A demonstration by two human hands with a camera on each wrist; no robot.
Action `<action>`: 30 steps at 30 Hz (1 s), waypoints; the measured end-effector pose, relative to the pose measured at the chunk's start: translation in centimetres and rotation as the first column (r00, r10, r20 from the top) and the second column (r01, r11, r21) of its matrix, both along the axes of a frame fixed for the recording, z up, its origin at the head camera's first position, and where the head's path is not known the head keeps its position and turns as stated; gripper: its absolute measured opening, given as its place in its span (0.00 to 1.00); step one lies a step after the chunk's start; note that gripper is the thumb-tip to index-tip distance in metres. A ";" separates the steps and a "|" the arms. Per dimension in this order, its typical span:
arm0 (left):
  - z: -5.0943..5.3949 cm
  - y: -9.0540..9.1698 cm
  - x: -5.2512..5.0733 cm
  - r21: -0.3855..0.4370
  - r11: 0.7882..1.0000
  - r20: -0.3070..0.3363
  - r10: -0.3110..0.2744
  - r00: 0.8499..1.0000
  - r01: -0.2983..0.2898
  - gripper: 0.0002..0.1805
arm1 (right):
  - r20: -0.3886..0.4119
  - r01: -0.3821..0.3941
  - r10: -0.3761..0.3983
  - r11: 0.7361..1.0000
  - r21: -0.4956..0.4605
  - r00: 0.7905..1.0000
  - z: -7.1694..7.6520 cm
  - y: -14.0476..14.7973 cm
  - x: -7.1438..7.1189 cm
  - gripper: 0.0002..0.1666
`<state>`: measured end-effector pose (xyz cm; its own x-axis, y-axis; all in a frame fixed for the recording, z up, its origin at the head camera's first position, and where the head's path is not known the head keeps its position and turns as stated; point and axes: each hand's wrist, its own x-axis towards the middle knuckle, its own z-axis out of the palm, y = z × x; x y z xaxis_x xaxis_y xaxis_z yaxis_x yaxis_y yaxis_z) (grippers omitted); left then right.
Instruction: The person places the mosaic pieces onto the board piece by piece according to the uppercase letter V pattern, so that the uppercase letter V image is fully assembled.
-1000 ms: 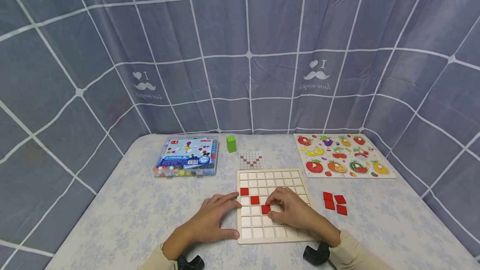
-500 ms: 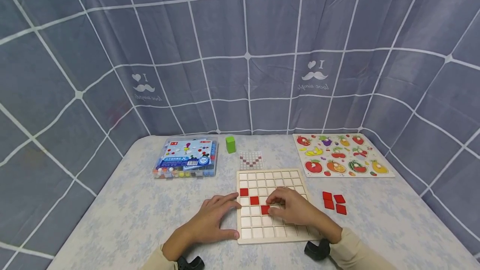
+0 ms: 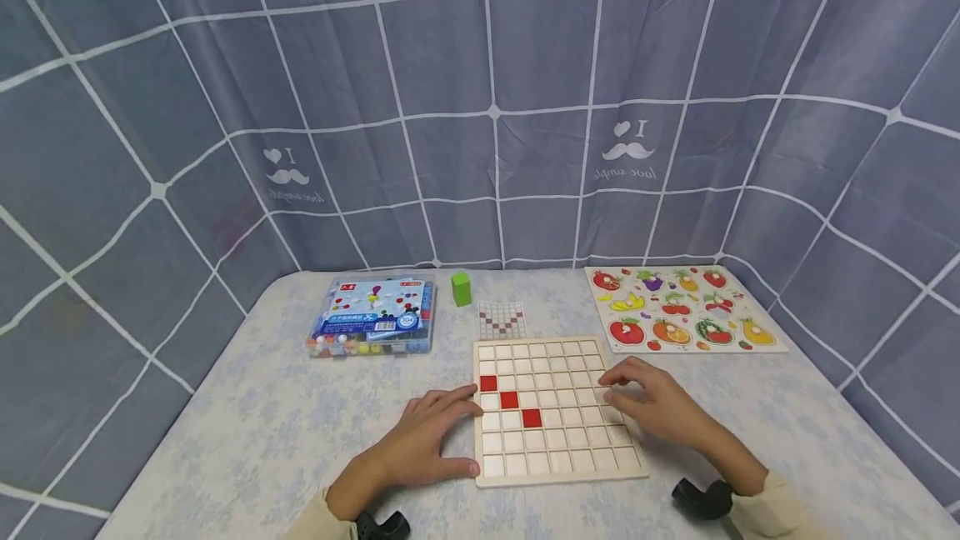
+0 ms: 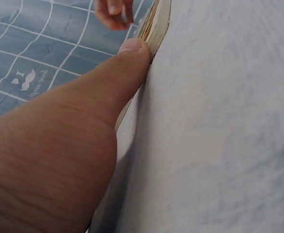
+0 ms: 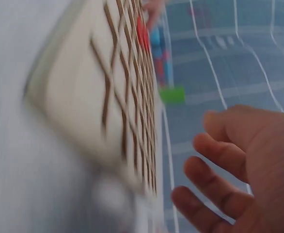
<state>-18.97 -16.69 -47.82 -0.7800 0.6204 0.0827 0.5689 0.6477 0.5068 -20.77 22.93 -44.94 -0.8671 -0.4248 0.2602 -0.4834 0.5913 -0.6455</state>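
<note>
A wooden grid board [image 3: 557,440] lies flat on the table, with three red square tiles [image 3: 532,418] set in its cells on a descending diagonal. My left hand [image 3: 427,444] rests at the board's left edge, its fingertips and thumb touching the frame. In the left wrist view the thumb [image 4: 132,46] presses against the board's side. Over the board's right edge hovers my right hand [image 3: 660,407], fingers loosely bent and nothing between them. The loose red tiles on the table to the right are hidden by that hand.
Behind the board lies a small pattern card [image 3: 502,321], with a green block [image 3: 461,289] beyond it. A clear plastic box of colored pieces [image 3: 372,315] sits back left, a fruit puzzle board [image 3: 686,309] back right. A grid-patterned curtain [image 3: 450,157] surrounds the table.
My right hand has let go of the third red tile, which stays in its cell, and has moved right to the board's edge. The left hand has kept its place.
</note>
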 end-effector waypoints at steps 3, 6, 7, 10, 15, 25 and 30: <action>-0.2 0.0 0.1 0.005 1.000 -0.010 0.003 1.000 -0.003 0.36 | 0.017 0.062 -0.062 0.997 0.040 0.998 0.3 3.0 0.2 0.11; -0.4 0.0 0.2 0.009 1.000 -0.015 0.002 1.000 -0.002 0.36 | 0.030 0.137 -0.140 0.986 0.093 0.990 0.5 5.7 0.6 0.14; -0.5 0.0 0.2 0.010 1.000 -0.018 0.002 1.000 -0.001 0.35 | 0.027 0.165 -0.169 0.980 0.111 0.985 0.5 6.5 0.7 0.15; -0.5 -0.1 0.2 0.014 1.000 -0.018 0.004 1.000 -0.004 0.36 | -0.001 0.247 -0.250 0.957 0.150 0.968 0.1 8.4 0.9 0.17; -0.2 -0.4 0.1 0.025 1.000 -0.031 0.002 1.000 -0.001 0.36 | -0.041 0.297 -0.294 0.944 0.145 0.955 -1.2 9.8 0.7 0.18; -0.3 -0.3 -0.1 0.024 1.000 -0.041 -0.010 0.999 0.011 0.36 | -0.093 0.275 -0.262 0.941 0.195 0.961 -2.7 9.7 0.5 0.18; -0.2 -0.1 -0.2 0.028 1.000 -0.022 -0.010 1.000 0.011 0.35 | -0.082 0.299 -0.288 0.935 0.193 0.954 -2.9 9.7 0.7 0.17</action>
